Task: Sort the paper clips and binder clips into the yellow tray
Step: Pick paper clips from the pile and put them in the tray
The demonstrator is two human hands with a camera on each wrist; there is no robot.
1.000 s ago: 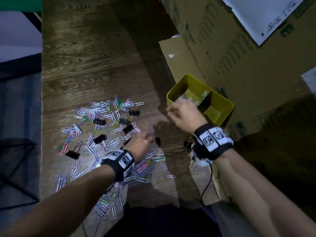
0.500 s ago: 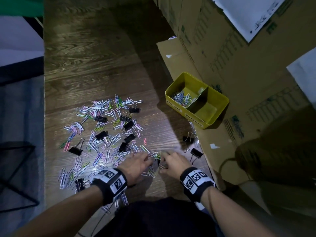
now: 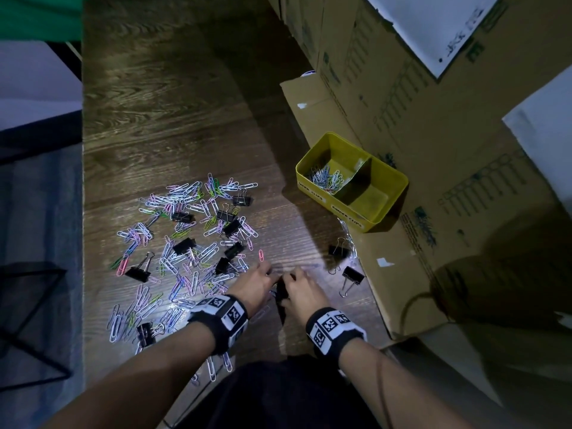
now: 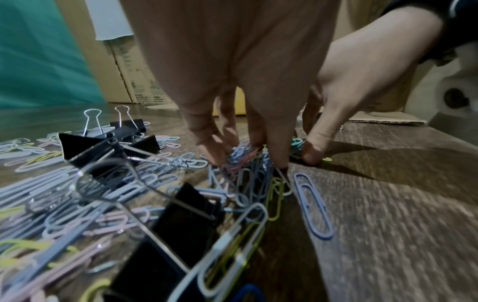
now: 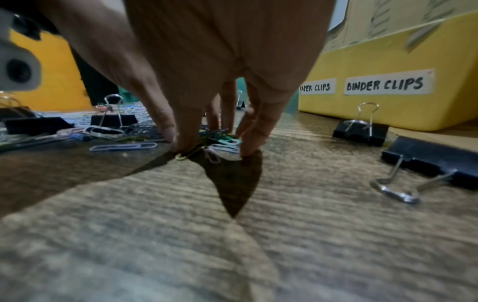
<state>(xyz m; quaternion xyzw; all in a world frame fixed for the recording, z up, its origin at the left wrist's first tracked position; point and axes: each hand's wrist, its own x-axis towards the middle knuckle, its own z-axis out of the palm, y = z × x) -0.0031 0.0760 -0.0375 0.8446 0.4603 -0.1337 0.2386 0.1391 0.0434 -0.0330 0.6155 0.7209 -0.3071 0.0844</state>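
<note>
Left hand (image 4: 232, 61) and right hand (image 5: 220, 51) fingertips down, side by side, pinching a small bunch of paper clips (image 4: 248, 163) on the floor near the yellow tray (image 5: 388, 114), labelled "PAPER CLIPS" and "BINDER CLIPS"; binder clips (image 5: 359, 130) lie just beside the tray

Dark wood-grain floor (image 3: 173, 125) fills the middle of the head view, lit in one bright patch near centre and falling to deep shadow far and right. Stacked cardboard boxes (image 3: 402, 97) line the right side, with white paper sheets (image 3: 433, 23) on them and a flattened cardboard piece (image 3: 387, 274) lying on the floor at their base. Left: a grey-blue carpeted strip (image 3: 37, 212) with a black wire frame (image 3: 34, 305) near, a pale panel (image 3: 31, 85) further back, green fabric (image 3: 40, 17) at the far left corner
</note>
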